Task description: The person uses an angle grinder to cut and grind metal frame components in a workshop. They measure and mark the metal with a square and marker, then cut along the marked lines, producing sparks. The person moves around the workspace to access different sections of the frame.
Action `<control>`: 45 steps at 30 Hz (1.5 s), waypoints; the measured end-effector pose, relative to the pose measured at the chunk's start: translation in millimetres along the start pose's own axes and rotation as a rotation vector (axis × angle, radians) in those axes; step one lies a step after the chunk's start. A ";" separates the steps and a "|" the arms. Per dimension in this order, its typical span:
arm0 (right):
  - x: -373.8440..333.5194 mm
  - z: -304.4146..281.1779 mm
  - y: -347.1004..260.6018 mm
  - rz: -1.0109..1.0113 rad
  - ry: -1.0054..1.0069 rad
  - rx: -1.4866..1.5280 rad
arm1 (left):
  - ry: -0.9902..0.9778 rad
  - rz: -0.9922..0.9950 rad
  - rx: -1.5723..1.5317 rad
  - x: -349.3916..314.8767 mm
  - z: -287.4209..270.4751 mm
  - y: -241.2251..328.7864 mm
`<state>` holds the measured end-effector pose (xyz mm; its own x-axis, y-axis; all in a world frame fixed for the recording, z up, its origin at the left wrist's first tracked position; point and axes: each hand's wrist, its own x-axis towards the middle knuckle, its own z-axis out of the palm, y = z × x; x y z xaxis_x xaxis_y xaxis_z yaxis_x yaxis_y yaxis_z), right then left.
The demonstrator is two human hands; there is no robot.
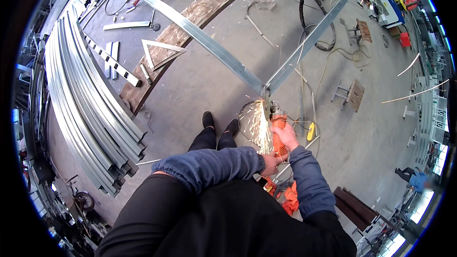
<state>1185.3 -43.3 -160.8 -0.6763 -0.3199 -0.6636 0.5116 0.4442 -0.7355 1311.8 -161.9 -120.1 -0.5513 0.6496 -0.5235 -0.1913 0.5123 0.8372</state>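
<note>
An orange angle grinder is in both my hands, its head at the corner where two galvanized steel bars meet. My right hand wraps round the body of the grinder. Lower down, my left hand grips its rear end. Bright sparks spray down from the disc toward my feet. One steel bar runs from the corner to the far left, the other steel bar to the far right. The disc itself is mostly hidden by sparks and the tool.
Long galvanized profiles lie stacked at the left. A rusty flat beam crosses behind, with a metal triangle on it. Cables, a yellow switch box, small stands and orange cloth lie about. Another person is far right.
</note>
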 end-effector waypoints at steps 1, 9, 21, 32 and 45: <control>-1.8 0.6 -1.8 0.017 0.000 0.027 | -0.002 -0.010 0.008 -3.8 -0.7 1.1; -44.2 -27.4 33.3 0.027 0.033 -0.211 | -0.166 0.247 0.016 -33.0 -23.3 1.6; -137.6 -64.5 5.9 -0.051 0.138 0.255 | 0.205 -0.138 -0.502 -122.9 -122.3 16.7; -99.4 -64.2 -30.8 -0.196 0.091 0.361 | -0.063 -0.012 -0.171 -75.0 -129.1 49.8; -56.1 -53.1 -83.7 -0.100 0.028 0.347 | -0.159 0.083 -0.069 -24.6 -124.1 38.6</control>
<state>1152.3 -18.1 -54.8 -0.7439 -0.3227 -0.5852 0.5881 0.0998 -0.8026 1217.2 -227.8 -55.2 -0.4336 0.7713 -0.4659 -0.2086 0.4171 0.8846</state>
